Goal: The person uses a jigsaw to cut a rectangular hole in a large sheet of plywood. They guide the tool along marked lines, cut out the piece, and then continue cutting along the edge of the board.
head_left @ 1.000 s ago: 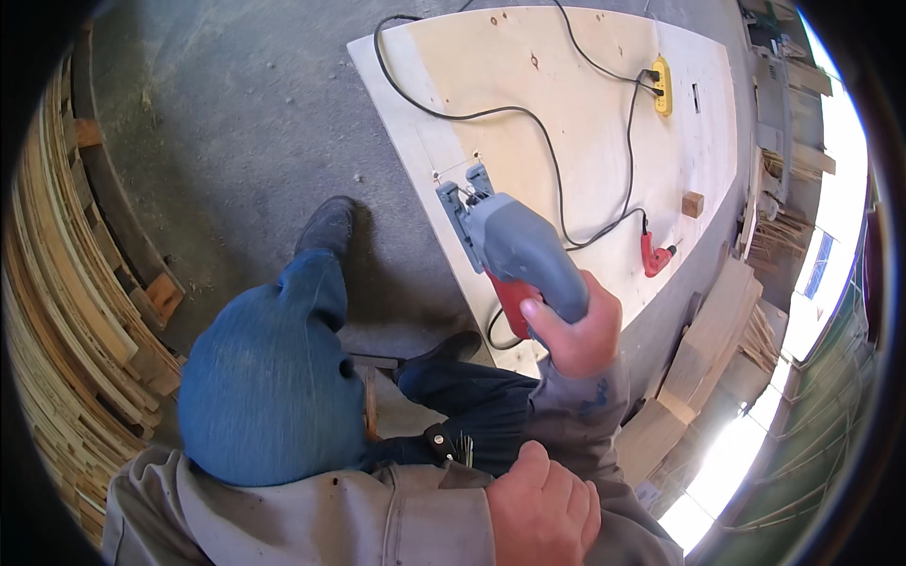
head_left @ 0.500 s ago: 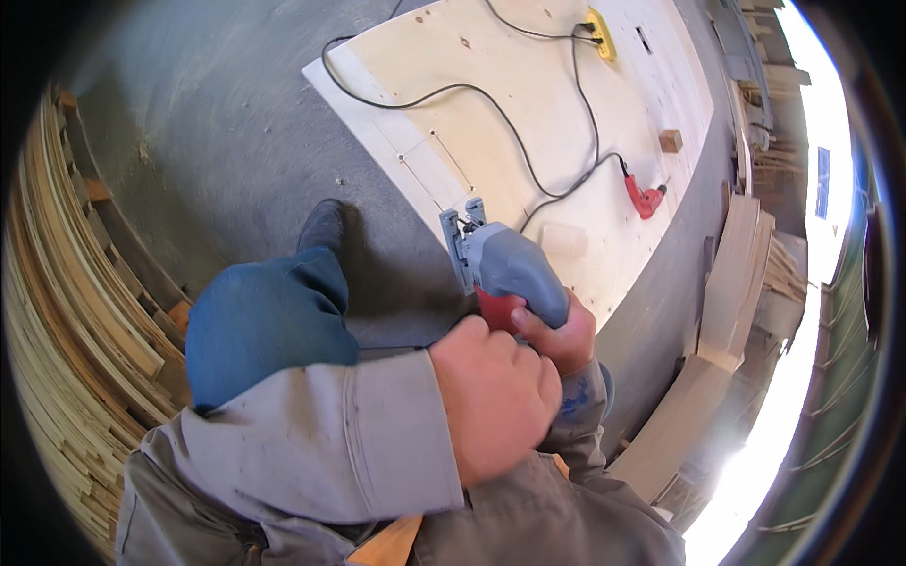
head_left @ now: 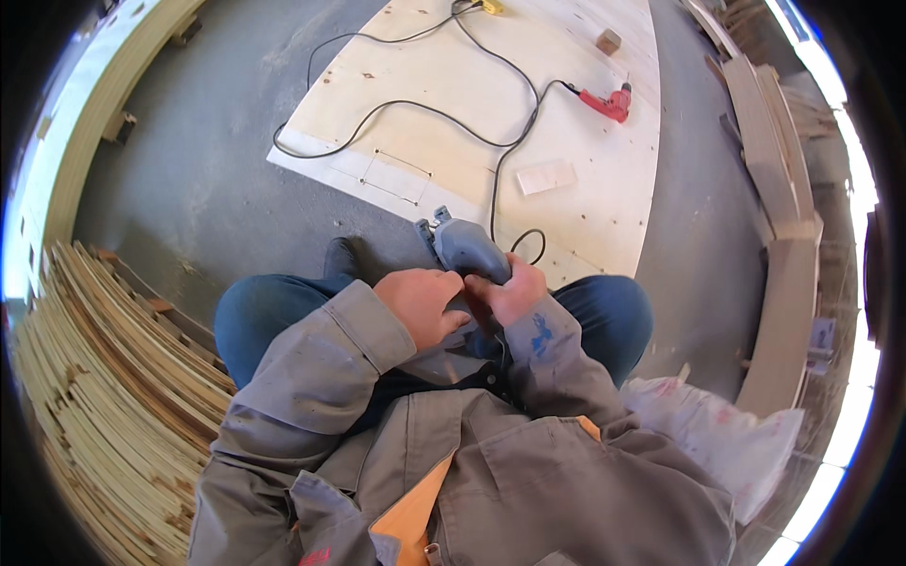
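Note:
A grey jigsaw (head_left: 470,247) with a metal base plate is held above my lap, its base turned to the left. My right hand (head_left: 514,291) wraps its rear end. My left hand (head_left: 413,304) is against its near left side with fingers curled and thumb stretched apart; the fingertips are partly hidden. Just beyond the tool lies a pale plywood sheet (head_left: 604,203), marked with a pencilled rectangle (head_left: 396,176) that has small dark holes at its corners.
On the sheet are a red drill (head_left: 607,103), a small wood block (head_left: 608,41), a pale flat rectangular piece (head_left: 546,177) and looping black cords (head_left: 528,132). A yellow power strip (head_left: 490,6) shows at the top. Stacked wood strips (head_left: 123,406) stand left; boards (head_left: 779,321) and a white sack (head_left: 708,429) lie right.
The view has shifted, now showing both knees and the sack. Both hands and the jigsaw are drawn closer to my body, and my left hand has moved left from under the tool to its side.

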The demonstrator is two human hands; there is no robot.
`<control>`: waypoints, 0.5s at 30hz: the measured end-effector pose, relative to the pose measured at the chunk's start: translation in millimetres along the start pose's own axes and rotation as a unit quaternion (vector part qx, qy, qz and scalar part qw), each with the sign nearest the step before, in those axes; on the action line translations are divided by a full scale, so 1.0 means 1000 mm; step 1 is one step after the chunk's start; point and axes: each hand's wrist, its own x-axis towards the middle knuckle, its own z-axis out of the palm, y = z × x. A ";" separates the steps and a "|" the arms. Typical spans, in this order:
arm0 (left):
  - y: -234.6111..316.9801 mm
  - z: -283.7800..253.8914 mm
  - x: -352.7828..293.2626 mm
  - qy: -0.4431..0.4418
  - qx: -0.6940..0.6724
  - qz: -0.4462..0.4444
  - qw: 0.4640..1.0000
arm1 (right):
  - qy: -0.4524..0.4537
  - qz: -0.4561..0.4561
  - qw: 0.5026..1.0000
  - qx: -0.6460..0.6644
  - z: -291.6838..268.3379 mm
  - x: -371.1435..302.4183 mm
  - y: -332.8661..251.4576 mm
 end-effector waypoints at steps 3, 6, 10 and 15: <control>0.003 0.028 -0.007 -0.003 -0.029 -0.046 0.999 | 0.018 -0.005 0.999 -0.034 -0.001 -0.004 0.012; 0.003 0.056 -0.003 -0.021 -0.111 -0.133 0.985 | 0.007 0.020 1.000 -0.018 0.003 0.000 0.031; 0.002 0.070 0.002 -0.019 -0.176 -0.167 0.970 | 0.024 0.000 0.999 0.034 0.018 0.006 0.043; 0.011 0.087 0.010 0.008 -0.348 -0.168 0.922 | 0.034 0.018 0.995 0.089 0.028 -0.002 0.035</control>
